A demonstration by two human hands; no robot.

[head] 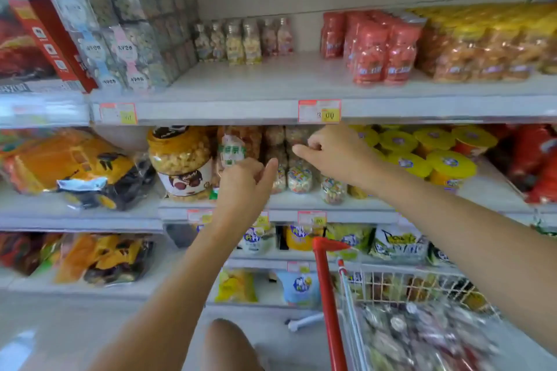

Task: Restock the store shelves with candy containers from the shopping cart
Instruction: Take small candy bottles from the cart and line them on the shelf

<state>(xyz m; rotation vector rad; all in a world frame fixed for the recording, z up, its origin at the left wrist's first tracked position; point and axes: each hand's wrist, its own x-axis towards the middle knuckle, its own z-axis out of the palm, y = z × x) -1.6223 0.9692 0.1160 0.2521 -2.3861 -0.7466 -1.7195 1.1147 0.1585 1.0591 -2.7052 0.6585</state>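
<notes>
On my feed both arms reach to the middle shelf. The left hand hovers in front of it, fingers loosely curled and forefinger poking out, with nothing in it that I can see. The right hand is higher, knuckles bent, right up against the stacked clear candy jars (too blurred to call, so I cannot tell whether it grips one). Those jars, full of coloured sweets, stand on that shelf between a big puffed-snack jar and yellow-lidded tubs. The shopping cart sits low right, its red handle nearest me, with blurred packets inside.
</notes>
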